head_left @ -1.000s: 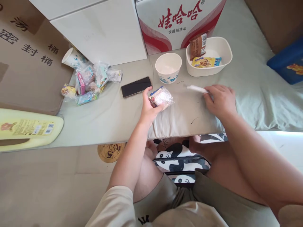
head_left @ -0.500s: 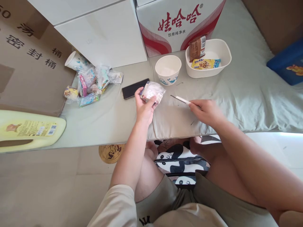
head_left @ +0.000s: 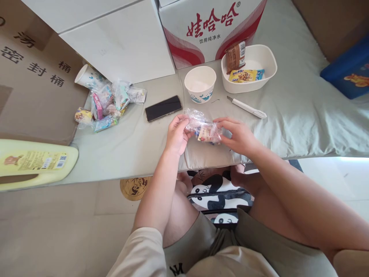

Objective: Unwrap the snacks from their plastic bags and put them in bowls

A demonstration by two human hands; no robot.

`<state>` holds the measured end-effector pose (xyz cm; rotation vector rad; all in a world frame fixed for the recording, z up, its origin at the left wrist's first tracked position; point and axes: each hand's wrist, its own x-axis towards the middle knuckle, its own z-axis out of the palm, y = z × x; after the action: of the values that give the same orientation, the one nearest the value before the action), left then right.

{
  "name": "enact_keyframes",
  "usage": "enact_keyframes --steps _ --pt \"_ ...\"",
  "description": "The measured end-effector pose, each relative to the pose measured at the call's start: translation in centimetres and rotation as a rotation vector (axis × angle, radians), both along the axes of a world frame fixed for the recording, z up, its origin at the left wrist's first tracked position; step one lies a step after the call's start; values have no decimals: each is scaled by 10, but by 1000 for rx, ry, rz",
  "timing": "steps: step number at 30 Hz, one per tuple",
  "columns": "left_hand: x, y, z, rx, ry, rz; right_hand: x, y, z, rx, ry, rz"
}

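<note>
"Grip state?"
"On my feed, the left hand [head_left: 176,136] pinches the clear wrapper [head_left: 195,118] at its left end; the right hand [head_left: 238,136] grips its right end. The printed packet [head_left: 208,134] sits between."
"Obscured?"
"Packet's left part, under wrapper; print unreadable to me."

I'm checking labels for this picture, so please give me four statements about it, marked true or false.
1. The left hand and right hand both touch the plastic-wrapped packet. True.
2. The right hand holds the utility knife. False: the utility knife lies on the cloth.
3. The smartphone lies left of the round paper bowl. True.
4. The white tub holds the smartphone. False: the white tub holds a brown packet and a yellow packet.
</note>
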<state>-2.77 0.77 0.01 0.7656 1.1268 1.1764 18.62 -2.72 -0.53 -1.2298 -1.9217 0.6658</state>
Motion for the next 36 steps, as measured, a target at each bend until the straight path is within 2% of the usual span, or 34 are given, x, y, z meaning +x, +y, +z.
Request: enact_keyframes --steps 2,6,9,11,14,16,18,20,22,24,28,29,31,32,34,35,36 --pt "-4 1 0 1 19 75 2 1 1 -29 54 -77" --pt "-19 9 -7 36 194 264 17 7 -2 -83 201 -436" --pt "-28 11 -13 203 418 244 27 11 -5 -49 317 -602" --pt "-30 9 -16 347 604 121 29 10 -4 24 295 -567" --pt "-27 5 -18 460 866 -61 24 4 4 98 32 -388" --pt "-25 3 -16 474 969 -66 19 -2 10 128 -135 -353" --pt "-25 0 -12 495 993 3 14 -7 14 167 -196 -419" --pt "-26 -3 -6 540 930 69 12 -11 14 184 -225 -413" --pt "-26 -8 1 551 772 98 10 -10 9 157 -287 -303" --pt "-24 -13 7 477 570 119 10 -7 2 112 -362 -220" --pt "-21 -15 14 267 284 228 13 0 -3 80 -446 -203" --pt "-22 -13 14 229 238 262 14 -1 -1 98 -451 -167" --pt "-23 -9 15 143 153 322 16 -6 7 130 -437 10" --pt "-24 -7 15 98 112 339 16 -9 11 110 -423 128" --pt "-24 -3 14 23 35 343 14 -15 17 -28 -409 321" --pt "-23 -2 15 -5 -7 328 12 -17 19 -109 -418 333" --pt "-21 -1 16 -30 -54 304 10 -18 20 -162 -433 273"
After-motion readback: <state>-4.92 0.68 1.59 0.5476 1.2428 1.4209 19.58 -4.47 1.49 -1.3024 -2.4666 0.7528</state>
